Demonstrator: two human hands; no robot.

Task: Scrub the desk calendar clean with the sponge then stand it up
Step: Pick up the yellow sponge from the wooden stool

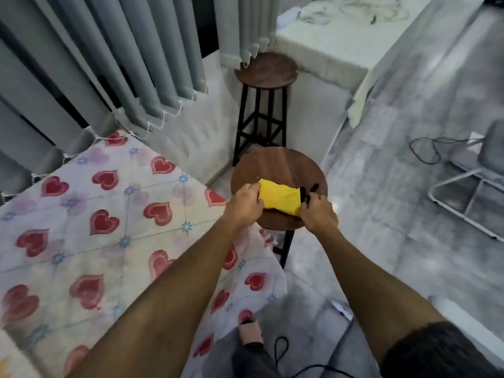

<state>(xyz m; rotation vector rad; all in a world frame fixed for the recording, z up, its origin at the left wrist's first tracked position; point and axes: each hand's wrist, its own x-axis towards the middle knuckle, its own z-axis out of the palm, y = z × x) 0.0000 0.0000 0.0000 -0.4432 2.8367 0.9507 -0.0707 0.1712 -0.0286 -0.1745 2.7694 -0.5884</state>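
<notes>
The desk calendar (279,197) is a yellow, flat thing with black binding (308,192) at its right end. It lies on the seat of a round dark wooden stool (278,165) in front of me. My left hand (244,204) pinches the calendar's left edge. My right hand (319,214) is closed on the black right end. Both hands cover the near corners. No sponge shows anywhere in the view.
A second, taller wooden stool (266,69) stands behind, against a white table (327,45). A bed with a heart-patterned cover (95,214) fills the left, under grey vertical blinds (109,64). A black cable (425,148) and a white metal frame (469,192) lie on the floor at right.
</notes>
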